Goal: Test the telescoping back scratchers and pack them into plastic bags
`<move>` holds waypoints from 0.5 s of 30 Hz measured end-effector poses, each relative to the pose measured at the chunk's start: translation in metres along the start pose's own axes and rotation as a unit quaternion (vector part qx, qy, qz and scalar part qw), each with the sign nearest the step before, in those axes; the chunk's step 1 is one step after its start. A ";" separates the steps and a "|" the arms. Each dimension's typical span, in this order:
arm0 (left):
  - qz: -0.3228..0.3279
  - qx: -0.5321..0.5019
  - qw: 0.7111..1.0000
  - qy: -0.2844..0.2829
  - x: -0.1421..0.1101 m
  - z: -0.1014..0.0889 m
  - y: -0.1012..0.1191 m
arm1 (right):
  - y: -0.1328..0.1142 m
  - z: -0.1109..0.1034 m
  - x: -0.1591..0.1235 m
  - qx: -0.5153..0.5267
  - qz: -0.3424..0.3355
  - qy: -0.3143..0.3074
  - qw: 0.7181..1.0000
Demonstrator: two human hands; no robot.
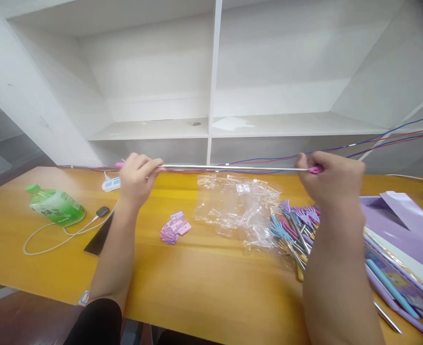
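A telescopic back scratcher (233, 167) with a thin silver rod and pink ends is stretched out level above the table. My left hand (137, 179) is closed round it near its left end, where a bit of pink sticks out. Round the right end my right hand (335, 177) is wrapped, with a pink part showing by the thumb. Below and left of my right forearm lies a pile of back scratchers (294, 227) with blue, purple, pink and yellow hand-shaped heads. Crumpled clear plastic bags (233, 206) lie beside the pile.
Small pink cards (173, 227) lie mid-table. At left are a green bottle (56, 205), a phone (98, 237), a white cable and a power strip (111, 184). A purple box (394, 230) stands at right. White shelving (211, 72) rises behind, with blue and red wires along it.
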State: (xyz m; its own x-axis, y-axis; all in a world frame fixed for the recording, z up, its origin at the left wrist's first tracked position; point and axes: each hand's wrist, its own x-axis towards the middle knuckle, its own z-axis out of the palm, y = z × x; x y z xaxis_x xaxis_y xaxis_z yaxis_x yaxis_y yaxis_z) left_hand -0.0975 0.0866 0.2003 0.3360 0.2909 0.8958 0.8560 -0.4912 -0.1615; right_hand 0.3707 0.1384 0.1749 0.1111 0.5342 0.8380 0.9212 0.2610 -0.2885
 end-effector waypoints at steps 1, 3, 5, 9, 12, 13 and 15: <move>-0.002 -0.003 1.000 -0.003 0.000 0.008 0.009 | -0.013 0.003 -0.002 0.004 -0.008 -0.001 1.000; -0.003 -0.012 1.000 -0.005 0.000 0.019 0.022 | -0.035 0.006 -0.005 0.009 -0.008 0.000 1.000; -0.001 -0.020 1.000 -0.007 0.000 0.025 0.028 | -0.046 0.007 -0.007 0.017 -0.013 -0.002 1.000; 0.010 -0.024 1.000 0.005 0.000 0.023 0.031 | -0.044 0.003 -0.006 0.025 -0.026 0.015 0.999; 0.011 -0.018 1.000 0.012 0.001 0.021 0.035 | -0.038 0.001 -0.004 0.021 -0.031 0.035 0.999; 0.010 -0.016 1.000 0.013 0.001 0.021 0.037 | -0.037 0.000 -0.003 0.020 -0.034 0.039 0.998; 0.009 -0.015 1.000 0.016 0.002 0.020 0.040 | -0.038 -0.001 -0.003 0.020 -0.038 0.045 0.998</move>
State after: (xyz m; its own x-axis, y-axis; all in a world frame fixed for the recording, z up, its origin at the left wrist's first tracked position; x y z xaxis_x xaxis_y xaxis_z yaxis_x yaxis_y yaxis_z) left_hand -0.0550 0.0844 0.1873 0.3372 0.2560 0.9060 0.8383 -0.5196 -0.1652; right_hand 0.3362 0.1262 0.1843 0.0766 0.4375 0.8959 0.9130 0.3303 -0.2393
